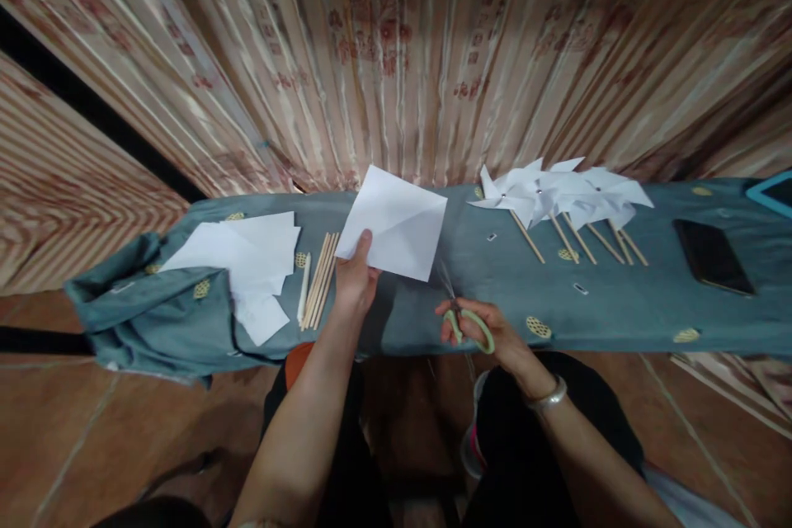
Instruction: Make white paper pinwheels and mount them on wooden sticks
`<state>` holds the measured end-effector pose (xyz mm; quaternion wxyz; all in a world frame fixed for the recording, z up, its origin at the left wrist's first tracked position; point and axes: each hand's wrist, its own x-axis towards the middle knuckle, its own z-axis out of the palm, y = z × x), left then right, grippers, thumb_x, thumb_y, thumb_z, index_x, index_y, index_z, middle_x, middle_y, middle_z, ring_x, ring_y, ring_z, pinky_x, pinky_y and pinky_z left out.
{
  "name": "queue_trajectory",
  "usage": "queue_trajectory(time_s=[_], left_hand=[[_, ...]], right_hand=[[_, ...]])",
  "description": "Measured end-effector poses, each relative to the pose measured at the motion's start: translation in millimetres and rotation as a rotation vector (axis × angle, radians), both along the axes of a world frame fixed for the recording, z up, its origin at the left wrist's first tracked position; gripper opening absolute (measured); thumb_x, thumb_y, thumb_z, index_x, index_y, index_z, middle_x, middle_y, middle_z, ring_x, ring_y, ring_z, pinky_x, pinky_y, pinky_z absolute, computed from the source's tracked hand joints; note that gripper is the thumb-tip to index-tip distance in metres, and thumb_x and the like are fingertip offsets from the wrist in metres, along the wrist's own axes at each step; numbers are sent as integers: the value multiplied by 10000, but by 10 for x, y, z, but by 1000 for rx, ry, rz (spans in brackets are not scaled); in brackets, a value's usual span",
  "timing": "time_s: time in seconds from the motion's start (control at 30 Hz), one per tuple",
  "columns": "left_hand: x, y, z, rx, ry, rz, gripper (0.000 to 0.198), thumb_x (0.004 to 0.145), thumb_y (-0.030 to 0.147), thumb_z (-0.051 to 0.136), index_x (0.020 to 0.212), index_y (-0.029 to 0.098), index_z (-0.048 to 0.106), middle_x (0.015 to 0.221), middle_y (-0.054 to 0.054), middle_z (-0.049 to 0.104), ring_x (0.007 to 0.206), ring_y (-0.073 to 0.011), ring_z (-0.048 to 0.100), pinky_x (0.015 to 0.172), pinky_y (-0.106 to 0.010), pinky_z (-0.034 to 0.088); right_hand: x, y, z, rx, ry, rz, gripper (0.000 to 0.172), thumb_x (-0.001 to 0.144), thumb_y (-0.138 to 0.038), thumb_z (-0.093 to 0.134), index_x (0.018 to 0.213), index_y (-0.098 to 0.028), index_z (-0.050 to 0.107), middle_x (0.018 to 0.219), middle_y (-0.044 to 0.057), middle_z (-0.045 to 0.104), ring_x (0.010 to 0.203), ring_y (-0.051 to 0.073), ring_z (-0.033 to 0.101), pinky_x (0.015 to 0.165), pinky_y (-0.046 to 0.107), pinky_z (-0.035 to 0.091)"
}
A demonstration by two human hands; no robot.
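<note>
My left hand pinches the lower left edge of a square white sheet of paper, thumb on top. Faint crease lines cross the sheet, which is held up above the cloth. In my right hand is a pair of scissors with pale green handles. Their blades point up and away from me, just right of the paper's lower corner and apart from it. The blades are blurred, so how far they are spread is hard to make out.
Left on the cloth-covered table lie wooden sticks, a white pen-like stick and white paper sheets. Several paper pinwheels on sticks lie to the right, then a dark phone and a blue-edged object. A curtain hangs behind.
</note>
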<state>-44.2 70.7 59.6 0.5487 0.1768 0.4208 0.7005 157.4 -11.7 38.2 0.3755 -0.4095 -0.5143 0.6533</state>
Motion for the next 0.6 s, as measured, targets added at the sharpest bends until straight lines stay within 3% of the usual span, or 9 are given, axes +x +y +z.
queue_trajectory(time_s=[0.13, 0.27, 0.6], left_hand=[[0, 34, -5, 16, -22, 32, 389, 750, 197, 758, 1117, 185, 629, 1142, -82, 720, 1113, -219, 658, 929, -306, 556], [35, 37, -15, -9, -39, 25, 309, 751, 185, 754, 1043, 163, 654, 1105, -89, 730, 1101, -231, 665, 936, -328, 556], [91, 7, -28, -63, 14, -16, 230, 794, 204, 715, 1017, 162, 674, 1073, -78, 741, 1133, -234, 647, 916, -313, 561]], right_hand=[[9, -9, 67, 4, -45, 74, 506, 718, -612, 695, 978, -178, 698, 712, 38, 674, 612, 140, 573, 592, 269, 473], [1, 15, 58, -11, -64, 113, 501, 714, -592, 709, 990, -174, 701, 686, 31, 660, 580, 129, 557, 552, 256, 454], [-24, 41, -44, -71, -38, 77, 503, 653, -579, 770, 949, -176, 708, 652, 13, 645, 547, 113, 542, 518, 231, 418]])
